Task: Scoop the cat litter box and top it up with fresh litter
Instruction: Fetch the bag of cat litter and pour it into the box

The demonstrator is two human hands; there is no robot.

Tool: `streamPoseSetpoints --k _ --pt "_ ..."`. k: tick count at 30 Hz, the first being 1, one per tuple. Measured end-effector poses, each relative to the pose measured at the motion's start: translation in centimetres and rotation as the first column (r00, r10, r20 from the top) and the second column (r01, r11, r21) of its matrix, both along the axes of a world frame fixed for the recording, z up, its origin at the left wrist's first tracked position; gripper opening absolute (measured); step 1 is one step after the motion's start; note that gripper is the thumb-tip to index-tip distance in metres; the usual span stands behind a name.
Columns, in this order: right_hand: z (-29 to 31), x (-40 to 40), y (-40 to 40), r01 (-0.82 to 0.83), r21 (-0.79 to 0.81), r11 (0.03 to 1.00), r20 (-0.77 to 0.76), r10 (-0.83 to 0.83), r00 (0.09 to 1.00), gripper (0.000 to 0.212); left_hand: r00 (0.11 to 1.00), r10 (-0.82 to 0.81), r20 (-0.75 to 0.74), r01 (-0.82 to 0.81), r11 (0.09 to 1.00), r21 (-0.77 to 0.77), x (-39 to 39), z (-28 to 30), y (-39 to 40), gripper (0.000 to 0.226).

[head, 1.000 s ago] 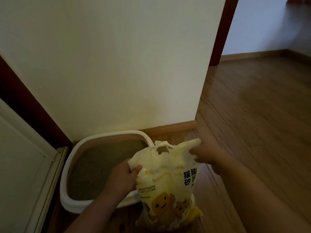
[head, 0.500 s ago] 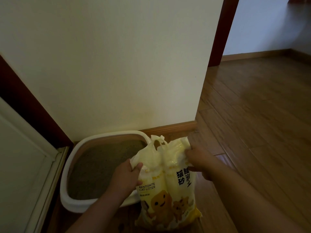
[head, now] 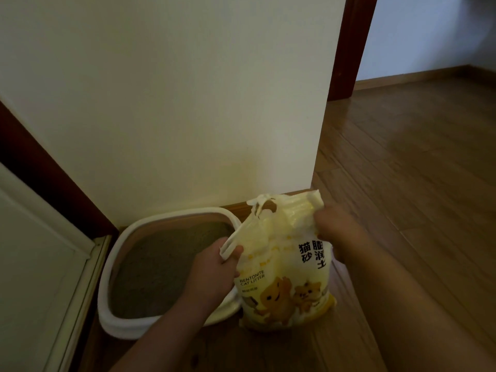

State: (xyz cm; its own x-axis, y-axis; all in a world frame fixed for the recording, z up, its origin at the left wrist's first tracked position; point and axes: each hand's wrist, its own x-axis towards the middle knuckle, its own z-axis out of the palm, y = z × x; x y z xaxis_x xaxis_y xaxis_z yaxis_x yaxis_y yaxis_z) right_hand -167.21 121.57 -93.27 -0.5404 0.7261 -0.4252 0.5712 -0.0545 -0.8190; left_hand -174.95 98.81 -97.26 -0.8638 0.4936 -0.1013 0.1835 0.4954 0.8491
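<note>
Our left fingers (head: 232,255) pinch a torn strip at the top corner of the soft yellow plastic bag of bentonite cat litter (head: 284,267), curled tight around it, and the left hand (head: 212,275) sits between bag and box. The right hand (head: 334,226) grips the opposite top edge, fingers folded into the plastic. The bag stands upright on the wooden floor (head: 416,183), long axis vertical, mouth above our knuckles. Just left of our left fingers lies the white oval plastic litter box (head: 120,312), its grey litter (head: 161,267) level, so the pour, we reckon, goes leftward, with the left hand nearer.
</note>
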Motion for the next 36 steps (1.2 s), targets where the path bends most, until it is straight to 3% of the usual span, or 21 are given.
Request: streamPoseSetpoints --k 3,6,10,15,21,26,30,33,36 --pt "-0.7 0.0 1.3 0.021 0.041 0.999 -0.027 -0.020 0.999 0.048 1.000 0.001 0.016 -0.001 1.000 -0.003 -0.3 -0.2 1.0 0.008" --pt "-2.5 0.3 3.6 0.054 0.039 0.998 -0.052 -0.052 0.997 0.036 0.998 0.006 0.067 -0.008 1.000 0.026 -0.4 -0.4 2.0 0.011" --pt "-5.5 0.5 6.0 0.068 0.094 0.993 -0.080 -0.061 0.995 0.051 0.993 -0.015 0.116 0.015 1.000 -0.006 -0.6 -0.5 3.0 0.010" --pt "-3.1 0.8 4.3 0.120 0.075 0.990 -0.120 -0.111 0.987 0.038 0.987 -0.011 0.160 0.016 0.999 -0.031 -1.2 -0.4 3.4 0.011" --pt "-4.7 -0.3 3.7 0.204 0.134 0.970 -0.205 -0.174 0.963 0.033 0.963 0.032 0.266 -0.043 0.998 0.035 -1.9 -1.4 4.4 0.034" --pt "-5.6 -1.3 5.3 0.164 0.262 0.951 -0.150 -0.128 0.980 0.027 0.966 0.115 0.231 -0.137 0.987 0.083 -1.3 -2.7 5.9 0.025" --pt "-7.0 -2.8 8.3 0.045 0.349 0.936 -0.113 -0.005 0.994 0.025 0.985 0.074 0.155 -0.083 0.995 0.049 -2.0 -3.6 6.8 0.020" --pt "-8.7 -3.7 8.2 0.041 0.392 0.919 -0.219 0.050 0.974 0.014 0.996 0.043 0.080 -0.040 0.998 -0.043 -3.3 -4.6 6.9 0.027" --pt "-9.8 -4.1 7.2 0.021 0.314 0.949 -0.340 0.091 0.936 0.015 0.997 0.030 0.075 -0.027 0.999 -0.047 -3.7 -5.5 6.8 0.036"
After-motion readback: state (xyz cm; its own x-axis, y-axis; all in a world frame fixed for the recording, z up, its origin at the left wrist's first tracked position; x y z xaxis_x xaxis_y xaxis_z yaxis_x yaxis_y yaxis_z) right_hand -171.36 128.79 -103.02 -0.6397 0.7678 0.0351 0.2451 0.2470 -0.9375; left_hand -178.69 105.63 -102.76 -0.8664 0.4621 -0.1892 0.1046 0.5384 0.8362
